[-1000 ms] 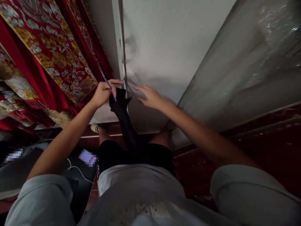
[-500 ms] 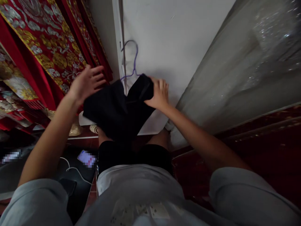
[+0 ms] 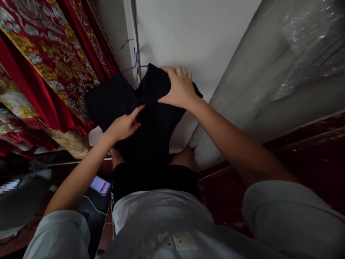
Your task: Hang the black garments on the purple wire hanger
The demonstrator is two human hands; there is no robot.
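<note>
A black shirt (image 3: pixel 110 99) hangs in front of me on a thin purple hanger (image 3: pixel 137 61), whose hook sticks up above the neckline. My right hand (image 3: pixel 181 86) grips the shirt at the shoulder on the right, thumb on the front and fingers over the far edge. Lower down at the neck opening, my left hand (image 3: pixel 124 126) touches the cloth with its outstretched index finger. Its thumb stands apart and the other fingers are partly hidden. The hanger's arms disappear inside the black cloth.
Red embroidered cloths (image 3: pixel 61 54) hang on the left. A white panel (image 3: pixel 194 36) stands behind the shirt, with a plastic-wrapped surface (image 3: pixel 248 79) to the right. A lit phone (image 3: pixel 99 184) and a white cable (image 3: pixel 94 205) lie on a dark surface at lower left.
My left hand has moved from beside the shirt's left shoulder down and right to the neck opening. The hanger and shirt have shifted up and left, with my right hand still on the right shoulder.
</note>
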